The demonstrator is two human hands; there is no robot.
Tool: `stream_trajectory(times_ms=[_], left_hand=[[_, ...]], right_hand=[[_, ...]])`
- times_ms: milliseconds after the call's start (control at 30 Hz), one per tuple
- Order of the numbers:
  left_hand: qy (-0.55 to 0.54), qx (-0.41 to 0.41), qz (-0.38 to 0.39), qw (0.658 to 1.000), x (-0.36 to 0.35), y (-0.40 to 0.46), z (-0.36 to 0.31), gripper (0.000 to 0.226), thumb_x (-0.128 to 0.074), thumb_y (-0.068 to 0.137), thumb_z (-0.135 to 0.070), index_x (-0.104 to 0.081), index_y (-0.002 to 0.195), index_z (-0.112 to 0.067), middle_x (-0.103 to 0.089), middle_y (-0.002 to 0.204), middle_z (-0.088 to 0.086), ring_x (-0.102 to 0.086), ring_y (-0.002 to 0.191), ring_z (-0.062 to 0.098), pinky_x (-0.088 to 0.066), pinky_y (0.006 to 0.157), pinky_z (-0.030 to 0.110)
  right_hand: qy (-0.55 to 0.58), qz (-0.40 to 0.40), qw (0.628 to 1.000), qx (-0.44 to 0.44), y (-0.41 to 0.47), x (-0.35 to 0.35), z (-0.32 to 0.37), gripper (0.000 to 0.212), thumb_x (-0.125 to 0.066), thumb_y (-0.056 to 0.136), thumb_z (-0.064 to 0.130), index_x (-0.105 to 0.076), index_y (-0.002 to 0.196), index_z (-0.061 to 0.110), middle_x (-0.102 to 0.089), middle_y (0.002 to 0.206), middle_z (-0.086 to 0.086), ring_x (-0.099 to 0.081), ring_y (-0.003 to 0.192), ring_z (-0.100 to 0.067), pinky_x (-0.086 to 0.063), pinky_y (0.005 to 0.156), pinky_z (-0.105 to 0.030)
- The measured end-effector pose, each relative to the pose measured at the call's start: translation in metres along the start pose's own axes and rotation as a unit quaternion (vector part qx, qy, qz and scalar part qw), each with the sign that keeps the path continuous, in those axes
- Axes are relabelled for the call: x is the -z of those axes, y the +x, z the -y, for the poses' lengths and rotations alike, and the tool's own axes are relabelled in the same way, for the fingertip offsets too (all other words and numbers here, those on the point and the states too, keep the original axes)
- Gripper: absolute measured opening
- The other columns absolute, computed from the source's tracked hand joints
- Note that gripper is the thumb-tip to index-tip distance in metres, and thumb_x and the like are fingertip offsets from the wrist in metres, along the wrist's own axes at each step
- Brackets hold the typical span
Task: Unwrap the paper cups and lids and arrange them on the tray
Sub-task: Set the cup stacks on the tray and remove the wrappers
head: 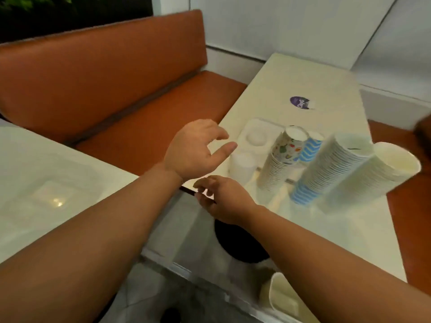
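White paper and thin plastic fill the head view, and we take the tray (250,127) as our landmark. It is a pale, moulded thing with rounded wells, lying on the glossy cream desk (326,229).

On the near half of the tray stand four leaning columns of nested cups. There is a patterned stack (283,159) with coloured motifs, a short blue-striped stack (311,146) just behind it, a tall ribbed stack (331,169) that is white above and blue at its base, and a plain white stack (382,171) on the side of the tray away from our hands. No wrapper shows on any of them, so we judge the cups largely unwrapped and set out.

At the tray's near left corner sits a low, translucent pile of lids (242,165), soft-edged and blurred. We cannot tell whether film remains on it. A purple round sticker (299,102) lies on the desk beyond the tray.

Our left hand (196,150) hovers just left of the tray, fingers loosely spread and holding nothing. Our right hand (221,199), nearer us than the tray, has its fingers curled at the desk edge. We cannot tell whether it grips anything.

Below the tray's near side, under the desk edge, another cream cup (283,297) waits, so we judge some arranging remains.
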State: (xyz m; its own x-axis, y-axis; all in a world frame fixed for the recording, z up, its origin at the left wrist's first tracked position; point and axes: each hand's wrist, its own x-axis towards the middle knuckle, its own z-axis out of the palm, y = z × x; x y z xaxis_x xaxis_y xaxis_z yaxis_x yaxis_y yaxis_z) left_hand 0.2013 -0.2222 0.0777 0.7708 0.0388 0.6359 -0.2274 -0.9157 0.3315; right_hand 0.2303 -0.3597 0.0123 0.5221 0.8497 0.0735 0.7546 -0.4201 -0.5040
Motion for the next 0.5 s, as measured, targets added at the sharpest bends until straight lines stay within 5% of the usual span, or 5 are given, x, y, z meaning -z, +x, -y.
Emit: stream_trajectory(times_ms=[133, 267, 367, 500], left_hand=[[-0.085, -0.007, 0.047, 0.995, -0.056, 0.050, -0.100, 0.036, -0.063, 0.088, -0.043, -0.070, 0.106, -0.013, -0.066, 0.104, 0.000, -0.055, 0.093, 0.010, -0.036, 0.081, 0.017], [-0.086, -0.041, 0.101, 0.990, -0.096, 0.090, -0.169, 0.052, -0.069, 0.085, -0.046, -0.058, 0.129, -0.020, -0.052, 0.135, 0.000, -0.047, 0.123, 0.016, -0.027, 0.098, 0.015], [0.070, -0.064, 0.226, 0.970, -0.118, 0.119, -0.189, 0.090, -0.067, 0.078, -0.062, -0.026, 0.152, -0.030, -0.025, 0.159, 0.004, -0.021, 0.146, 0.021, -0.009, 0.119, 0.039], [0.167, -0.059, 0.339, 0.924, -0.129, 0.136, -0.189, 0.102, -0.066, 0.077, -0.061, -0.008, 0.155, -0.029, -0.043, 0.148, 0.008, -0.037, 0.138, 0.027, -0.002, 0.118, 0.058]], right_hand=[[0.032, -0.041, 0.996, -0.079, -0.080, 0.043, -0.057, 0.022, -0.059, 0.095, 0.028, -0.069, 0.114, 0.022, -0.068, 0.101, 0.007, -0.060, 0.080, -0.010, -0.051, 0.077, -0.024], [0.030, -0.054, 0.984, -0.167, -0.147, 0.066, -0.107, 0.023, -0.056, 0.095, 0.036, -0.068, 0.114, 0.030, -0.068, 0.103, 0.013, -0.062, 0.083, -0.008, -0.052, 0.081, -0.026], [0.033, -0.061, 0.974, -0.214, -0.184, 0.078, -0.129, 0.027, -0.055, 0.095, 0.034, -0.069, 0.117, 0.026, -0.070, 0.105, 0.010, -0.063, 0.084, -0.008, -0.051, 0.082, -0.026], [0.079, -0.111, 0.954, -0.265, -0.203, 0.078, -0.145, 0.033, -0.058, 0.094, 0.033, -0.063, 0.126, 0.024, -0.067, 0.112, 0.006, -0.061, 0.090, -0.009, -0.048, 0.085, -0.025]])
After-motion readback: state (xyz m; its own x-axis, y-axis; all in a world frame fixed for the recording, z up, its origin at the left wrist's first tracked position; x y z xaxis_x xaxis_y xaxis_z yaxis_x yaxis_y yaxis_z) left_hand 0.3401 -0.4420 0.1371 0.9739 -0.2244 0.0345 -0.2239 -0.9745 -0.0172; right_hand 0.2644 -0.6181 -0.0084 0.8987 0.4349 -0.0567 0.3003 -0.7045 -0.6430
